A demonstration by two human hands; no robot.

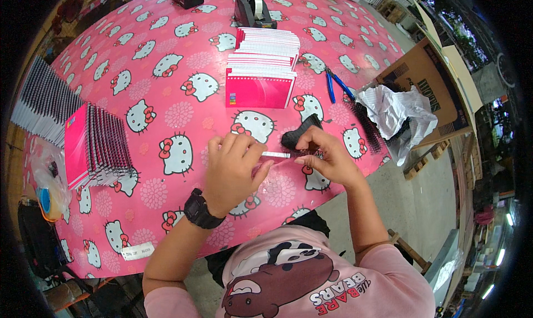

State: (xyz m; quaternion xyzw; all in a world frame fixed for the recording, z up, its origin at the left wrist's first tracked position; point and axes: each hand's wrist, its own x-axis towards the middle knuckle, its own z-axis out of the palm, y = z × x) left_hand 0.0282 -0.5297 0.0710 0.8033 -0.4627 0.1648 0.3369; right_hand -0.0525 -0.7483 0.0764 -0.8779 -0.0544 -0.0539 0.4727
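Observation:
Above the near part of the table, my left hand (236, 165) is closed around a thin notebook (276, 155), seen edge-on as a white strip with most of it hidden by the fingers. My right hand (328, 157) is pinched at the notebook's right end, thumb and forefinger closed on a small dark thing too fine to make out. Just behind those fingers is a black bundle (302, 132) of unclear kind. Farther back stands a row of pink-covered notebooks (260, 91) with holes along their top edges and no coil visible.
Black-coiled notebooks (108, 146) are stacked at left. Blue-handled pliers (337, 87) lie right of the row, near loose black spiral coils (365, 126), crumpled paper (397, 112) and a cardboard box (427, 87). A tape dispenser (254, 13) stands at the back of the pink tablecloth (180, 115).

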